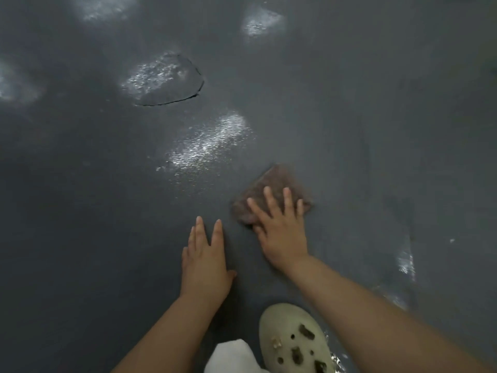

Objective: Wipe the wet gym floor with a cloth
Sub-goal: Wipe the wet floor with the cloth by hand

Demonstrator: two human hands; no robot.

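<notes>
Floor (349, 103) dark grey, matt, finely grainy, with glossy wet patches (207, 144) glinting white. Cloth (274, 184) brown, fuzzy, dull. Shoe (290, 340) pale smooth foam-like plastic with holes.

We see only a dark grey floor (349, 103) filling the view. Light glints off wet patches (207, 144) near the centre and at 10, 11 and 12 o'clock. A curved crack (185, 96) edges the patch at 11 o'clock. Another streak (406, 261) shines at 4 o'clock.

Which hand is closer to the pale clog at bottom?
Left. The left hand lies flat on the floor just up-left of the clog; the right hand presses the cloth farther ahead.
</notes>
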